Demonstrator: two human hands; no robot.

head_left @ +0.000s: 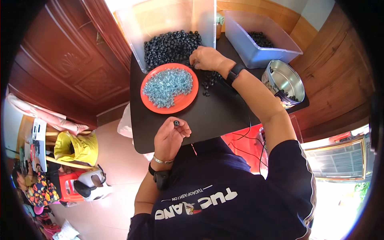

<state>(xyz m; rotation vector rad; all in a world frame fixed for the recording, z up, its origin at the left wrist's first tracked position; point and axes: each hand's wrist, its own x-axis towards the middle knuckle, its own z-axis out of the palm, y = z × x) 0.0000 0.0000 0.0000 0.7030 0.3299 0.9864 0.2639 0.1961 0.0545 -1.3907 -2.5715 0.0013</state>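
My left hand (pixel 171 138) is palm up by the table's near edge, its fingers curled around a small black round piece (pixel 176 123) with a hole in its end. My right hand (pixel 210 59) reaches to the right edge of a heap of similar black pieces (pixel 172 47), fingers bent down and together; what is between them is hidden. That heap lies in a clear plastic bin (pixel 172 12) tipped toward me. Between my hands, an orange-red plate (pixel 191 98) carries many tiny clear bluish pieces (pixel 166 86).
Loose black pieces (pixel 208 83) lie on the dark table (pixel 216 114) beneath my right wrist. A second clear bin (pixel 256 56) and a round tin (pixel 286 80), both with black pieces inside, stand at right. Cables (pixel 250 134) hang by the near edge.
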